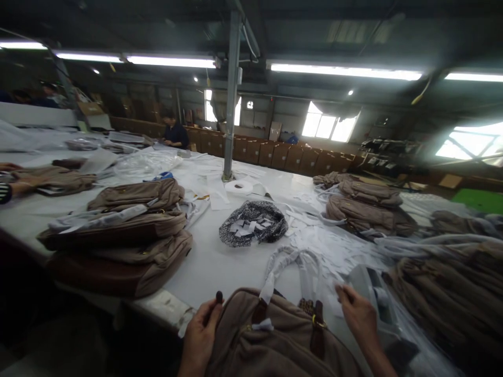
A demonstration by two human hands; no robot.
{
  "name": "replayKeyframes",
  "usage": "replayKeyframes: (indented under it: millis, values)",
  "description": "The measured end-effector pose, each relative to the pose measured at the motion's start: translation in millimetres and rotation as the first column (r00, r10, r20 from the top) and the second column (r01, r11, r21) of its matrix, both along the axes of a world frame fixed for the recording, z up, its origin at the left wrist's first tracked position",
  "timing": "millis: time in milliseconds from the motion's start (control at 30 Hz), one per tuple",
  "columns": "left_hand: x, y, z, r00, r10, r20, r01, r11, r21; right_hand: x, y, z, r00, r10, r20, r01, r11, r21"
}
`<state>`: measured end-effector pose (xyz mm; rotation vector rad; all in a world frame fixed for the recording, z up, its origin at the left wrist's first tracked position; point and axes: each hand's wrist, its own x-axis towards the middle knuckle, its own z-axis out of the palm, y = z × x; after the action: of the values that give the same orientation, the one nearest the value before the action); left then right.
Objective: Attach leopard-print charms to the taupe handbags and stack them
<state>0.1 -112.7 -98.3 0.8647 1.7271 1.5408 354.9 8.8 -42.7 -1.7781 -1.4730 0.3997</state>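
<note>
A brown fabric bag (271,340) lies at the near edge of the white table (212,262), its handles (293,264) wrapped in white paper. My left hand (200,335) grips the bag's left side, thumb up and fingers curled round the cloth. My right hand (359,314) sits at the bag's right, fingers pinched on thin clear or white wrapping beside the handles; what exactly they hold is hard to make out.
A stack of brown bags (126,235) lies at left, more bags (365,207) at right and far right. A speckled cloth pouch with paper slips (253,222) sits mid-table by a tape roll (239,187) and a steel post (231,94). Another person (175,133) sits far back; someone's hand (15,180) is at left.
</note>
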Motion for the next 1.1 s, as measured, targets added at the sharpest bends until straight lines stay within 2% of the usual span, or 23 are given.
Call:
replayKeyframes:
  millis: [100,200,267,333,467,667,900,1100]
  values:
    - [1.4,-0.2,-0.3,1.000,0.006,-0.010,-0.006,1.000,0.011,-42.9,-11.3,23.3,0.995,0.092,-0.043,-0.091,0.995,0.026]
    - [3.5,0.8,1.4,1.000,0.006,-0.031,-0.005,1.000,0.024,-107.0,-23.2,37.3,0.918,0.301,-0.259,-0.316,0.948,-0.020]
    - [4.8,1.0,2.5,0.999,0.005,-0.049,-0.003,0.999,0.039,-150.8,-27.9,39.5,0.806,0.404,-0.433,-0.465,0.885,-0.039]
    - [6.0,0.4,3.8,0.998,-0.002,-0.061,0.006,0.998,0.058,-188.0,-29.0,38.0,0.716,0.437,-0.544,-0.540,0.841,-0.035]
    - [8.4,-1.6,6.0,0.998,-0.016,-0.059,0.021,0.995,0.095,-234.2,-27.0,32.8,0.656,0.449,-0.607,-0.591,0.806,-0.043]
    - [9.7,-2.1,3.3,0.998,-0.009,-0.067,0.017,0.992,0.121,-254.1,-30.4,31.1,0.614,0.484,-0.624,-0.644,0.764,-0.041]
    - [11.1,-2.8,7.4,0.998,0.018,-0.055,-0.011,0.992,0.124,-254.8,-33.0,28.8,0.647,0.500,-0.576,-0.643,0.764,-0.058]
    - [11.5,-2.9,8.6,0.997,0.009,-0.071,0.001,0.990,0.142,-254.2,-33.5,28.8,0.657,0.541,-0.526,-0.669,0.739,-0.076]
